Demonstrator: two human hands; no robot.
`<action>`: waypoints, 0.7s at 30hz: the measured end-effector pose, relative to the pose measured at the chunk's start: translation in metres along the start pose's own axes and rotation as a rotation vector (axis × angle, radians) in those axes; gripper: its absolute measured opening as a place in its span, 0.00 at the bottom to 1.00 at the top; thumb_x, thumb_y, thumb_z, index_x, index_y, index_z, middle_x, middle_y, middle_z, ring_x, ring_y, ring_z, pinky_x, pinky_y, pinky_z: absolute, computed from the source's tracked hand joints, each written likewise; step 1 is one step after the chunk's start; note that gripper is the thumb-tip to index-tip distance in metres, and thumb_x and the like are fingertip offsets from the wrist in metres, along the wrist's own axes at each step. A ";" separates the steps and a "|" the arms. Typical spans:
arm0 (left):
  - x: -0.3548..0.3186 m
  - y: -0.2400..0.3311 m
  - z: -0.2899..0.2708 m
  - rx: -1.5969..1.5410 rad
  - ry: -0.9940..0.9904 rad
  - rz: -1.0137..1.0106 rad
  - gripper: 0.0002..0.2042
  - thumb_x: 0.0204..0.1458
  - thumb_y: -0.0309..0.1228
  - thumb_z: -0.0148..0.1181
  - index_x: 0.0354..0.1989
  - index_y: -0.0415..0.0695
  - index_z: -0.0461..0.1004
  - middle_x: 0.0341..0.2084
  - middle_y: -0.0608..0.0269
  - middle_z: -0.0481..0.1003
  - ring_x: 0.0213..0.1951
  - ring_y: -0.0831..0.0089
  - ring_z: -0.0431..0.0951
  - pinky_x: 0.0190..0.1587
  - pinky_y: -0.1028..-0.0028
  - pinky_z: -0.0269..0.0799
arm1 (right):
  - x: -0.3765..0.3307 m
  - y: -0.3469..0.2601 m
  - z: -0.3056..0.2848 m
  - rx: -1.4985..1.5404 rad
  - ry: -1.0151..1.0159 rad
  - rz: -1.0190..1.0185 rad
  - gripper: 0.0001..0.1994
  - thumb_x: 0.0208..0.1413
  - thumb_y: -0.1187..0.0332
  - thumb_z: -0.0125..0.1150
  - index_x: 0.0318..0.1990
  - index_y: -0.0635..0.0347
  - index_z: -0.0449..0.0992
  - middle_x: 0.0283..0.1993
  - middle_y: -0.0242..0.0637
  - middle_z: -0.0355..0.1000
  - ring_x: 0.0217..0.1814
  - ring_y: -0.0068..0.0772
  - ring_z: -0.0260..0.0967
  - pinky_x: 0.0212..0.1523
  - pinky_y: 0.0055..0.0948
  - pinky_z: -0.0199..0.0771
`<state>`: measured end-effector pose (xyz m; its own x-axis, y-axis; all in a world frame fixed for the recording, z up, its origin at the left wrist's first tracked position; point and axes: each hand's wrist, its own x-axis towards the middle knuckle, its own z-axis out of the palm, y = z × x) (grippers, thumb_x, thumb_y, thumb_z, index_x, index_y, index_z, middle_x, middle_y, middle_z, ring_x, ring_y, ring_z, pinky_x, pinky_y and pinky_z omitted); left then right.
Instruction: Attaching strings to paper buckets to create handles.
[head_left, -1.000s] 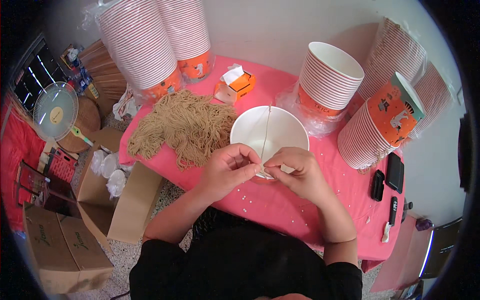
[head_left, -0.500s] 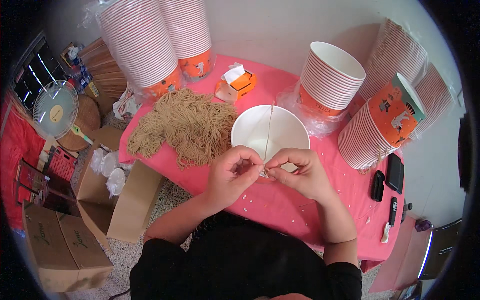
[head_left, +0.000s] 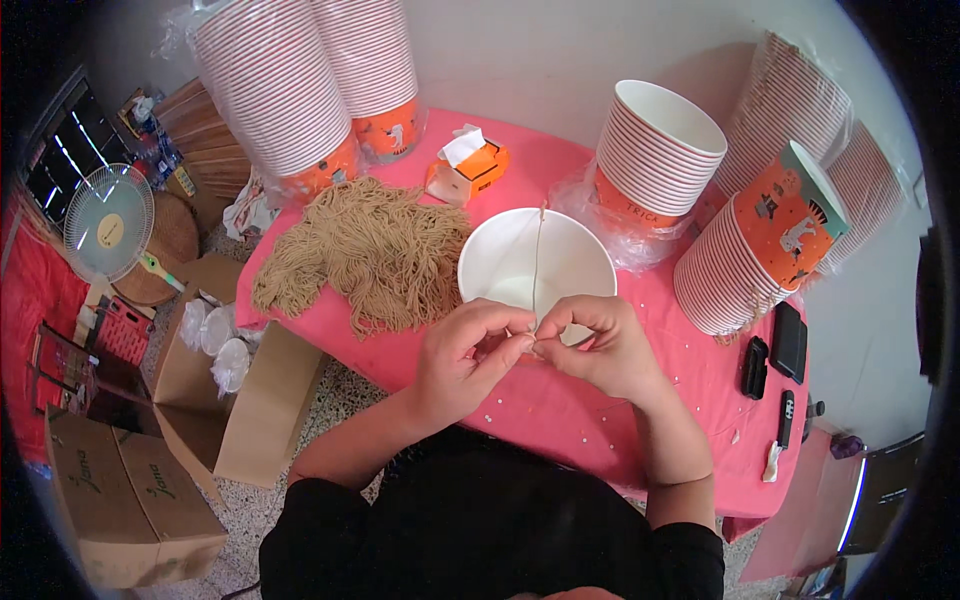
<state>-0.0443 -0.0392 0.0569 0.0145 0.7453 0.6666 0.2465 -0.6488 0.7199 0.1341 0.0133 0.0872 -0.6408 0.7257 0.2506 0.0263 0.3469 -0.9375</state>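
A white paper bucket (head_left: 485, 258) stands open in front of me on the pink-covered table. A thin tan cord (head_left: 536, 262) runs across its mouth from the far rim to the near side. At that near rim the fingertips of both hands meet in a pinch. My left hand (head_left: 462, 355) is closed at thumb and forefinger on the cord's end. My right hand (head_left: 603, 348) pinches the cord there as well. Fingers mostly cover the cord's end, so any knot in it is hidden.
A heap of tan cords (head_left: 375, 250) lies left of the bucket, with an orange tissue box (head_left: 468, 168) behind. Stacked buckets (head_left: 655, 150) stand at the right, more (head_left: 270, 90) at the far left. A black phone-like object (head_left: 789, 343) lies right. An open carton (head_left: 265, 415) sits on the floor.
Both hands remain at the near rim. The fingertips have shifted slightly, and the bit of cord that showed between them is now mostly covered.
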 end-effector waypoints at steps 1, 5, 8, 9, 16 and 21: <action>0.000 0.002 0.001 0.002 0.014 -0.046 0.08 0.47 0.15 0.59 0.35 0.38 0.73 0.30 0.63 0.74 0.24 0.84 0.70 0.23 0.82 0.66 | 0.000 0.001 0.000 -0.011 0.009 -0.013 0.03 0.47 0.79 0.63 0.29 0.65 0.74 0.26 0.29 0.72 0.29 0.16 0.68 0.30 0.20 0.71; 0.001 0.006 0.001 -0.002 -0.027 -0.100 0.08 0.47 0.15 0.59 0.36 0.38 0.73 0.30 0.62 0.74 0.26 0.82 0.73 0.25 0.82 0.68 | 0.002 0.000 0.005 -0.225 0.103 -0.106 0.05 0.45 0.80 0.62 0.27 0.65 0.71 0.24 0.31 0.70 0.26 0.18 0.67 0.28 0.22 0.72; -0.002 -0.003 0.005 0.025 0.015 0.023 0.09 0.47 0.15 0.59 0.37 0.38 0.73 0.31 0.62 0.74 0.27 0.82 0.73 0.24 0.82 0.68 | 0.002 0.001 0.011 -0.301 0.167 -0.173 0.07 0.41 0.80 0.62 0.27 0.63 0.69 0.24 0.35 0.69 0.23 0.26 0.68 0.26 0.26 0.71; -0.003 -0.007 0.009 -0.013 0.046 0.032 0.09 0.47 0.15 0.58 0.37 0.38 0.73 0.31 0.63 0.74 0.27 0.82 0.73 0.24 0.82 0.67 | 0.004 0.006 0.011 -0.430 0.213 -0.350 0.08 0.40 0.79 0.62 0.27 0.63 0.69 0.24 0.37 0.69 0.23 0.31 0.68 0.25 0.29 0.70; -0.002 -0.001 0.004 -0.391 0.021 -0.246 0.09 0.51 0.19 0.58 0.41 0.37 0.74 0.31 0.65 0.75 0.29 0.84 0.73 0.28 0.83 0.68 | 0.007 0.020 0.012 -0.681 0.343 -0.746 0.11 0.37 0.76 0.65 0.30 0.61 0.70 0.25 0.38 0.69 0.24 0.39 0.69 0.25 0.35 0.69; 0.007 0.006 -0.009 -0.197 -0.065 -0.220 0.08 0.52 0.22 0.59 0.41 0.38 0.75 0.32 0.64 0.76 0.29 0.85 0.73 0.30 0.83 0.68 | 0.009 0.020 0.008 -0.845 0.334 -0.911 0.14 0.35 0.72 0.66 0.33 0.61 0.72 0.26 0.35 0.69 0.27 0.36 0.69 0.30 0.33 0.73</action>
<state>-0.0515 -0.0392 0.0682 0.0452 0.8755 0.4812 0.0584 -0.4832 0.8736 0.1226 0.0223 0.0690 -0.4657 0.0998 0.8793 0.2372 0.9713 0.0154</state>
